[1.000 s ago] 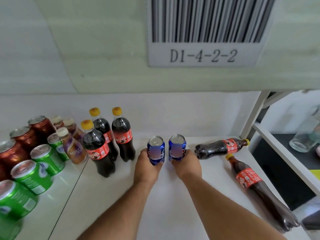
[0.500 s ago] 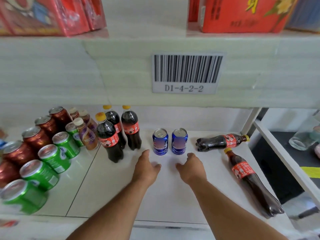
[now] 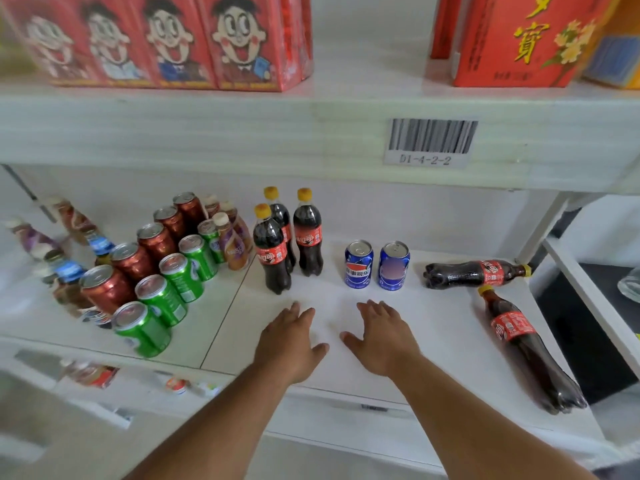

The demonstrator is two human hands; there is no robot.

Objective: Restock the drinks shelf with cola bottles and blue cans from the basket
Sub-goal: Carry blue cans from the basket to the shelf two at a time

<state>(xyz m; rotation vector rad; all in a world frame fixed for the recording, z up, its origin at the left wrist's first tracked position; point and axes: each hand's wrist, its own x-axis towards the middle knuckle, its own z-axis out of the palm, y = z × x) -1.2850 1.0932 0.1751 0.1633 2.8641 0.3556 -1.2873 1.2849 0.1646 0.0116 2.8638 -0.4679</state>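
Two blue cans (image 3: 359, 264) (image 3: 394, 265) stand upright side by side on the white drinks shelf (image 3: 433, 327). Left of them stand three upright cola bottles (image 3: 272, 251) with yellow caps. Two more cola bottles lie on their sides at the right: one across the back (image 3: 474, 274), one pointing toward the front edge (image 3: 523, 344). My left hand (image 3: 289, 342) and my right hand (image 3: 379, 337) hover over the shelf in front of the cans, fingers spread, holding nothing. The basket is out of view.
Rows of red cans (image 3: 156, 240) and green cans (image 3: 161, 299) fill the shelf's left part, with small drink bottles (image 3: 235, 247) behind. Red cartons (image 3: 166, 39) sit on the shelf above, which carries a barcode label (image 3: 431, 142). A white upright post (image 3: 543, 226) bounds the right side.
Both hands let go of the two blue cans and drew back toward the shelf's front edge. The cans stay standing. My view pulled back and up.
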